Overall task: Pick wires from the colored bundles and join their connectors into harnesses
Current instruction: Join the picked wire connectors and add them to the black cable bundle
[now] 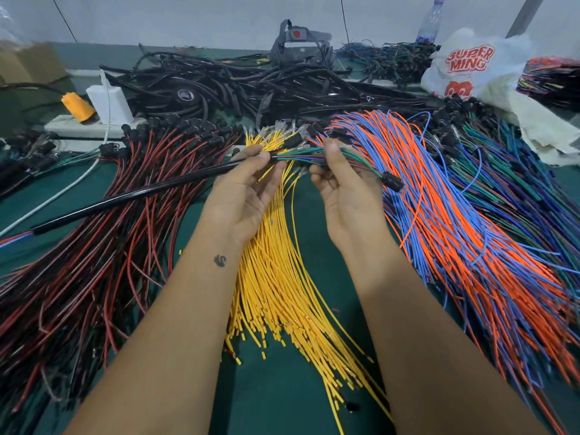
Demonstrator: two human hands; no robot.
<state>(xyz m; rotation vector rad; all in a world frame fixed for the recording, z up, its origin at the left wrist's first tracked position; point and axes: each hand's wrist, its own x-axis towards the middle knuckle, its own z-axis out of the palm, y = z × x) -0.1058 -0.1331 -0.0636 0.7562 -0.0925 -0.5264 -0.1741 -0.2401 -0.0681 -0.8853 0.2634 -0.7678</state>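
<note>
The two bare forearms reach in from the bottom edge, and between them the yellow wire bundle point(276, 277) fans across the green table point(282, 397), its clear-sleeved terminals lying just past the fingertips. The left hand point(248, 189) is turned palm up, with its thumb and forefinger pinched on the end of a black sleeved tube point(131, 196), right where a handful of thin green, blue and purple wires point(298, 153) comes out of it. The right hand point(345, 186), also palm up, pinches those same wires a little further along, so the short run is held taut between the two sets of fingers; beyond the right fingers the wires droop to a black connector point(392, 182) hanging just beside the orange-and-blue wire bundle point(455, 230). Left of the left fingers spreads the red-and-black wire bundle point(94, 262); right of the right hand, past the orange and blue, lies a darker blue-green bundle point(518, 171). The step appears to be gathering the harness wires at the tube mouth. To do it well, the left pinch should stay firm on the tube so nothing slides back in, while the right fingers keep the strands parallel and untwisted and keep the dangling connector from snagging in the loose bundles below.
</note>
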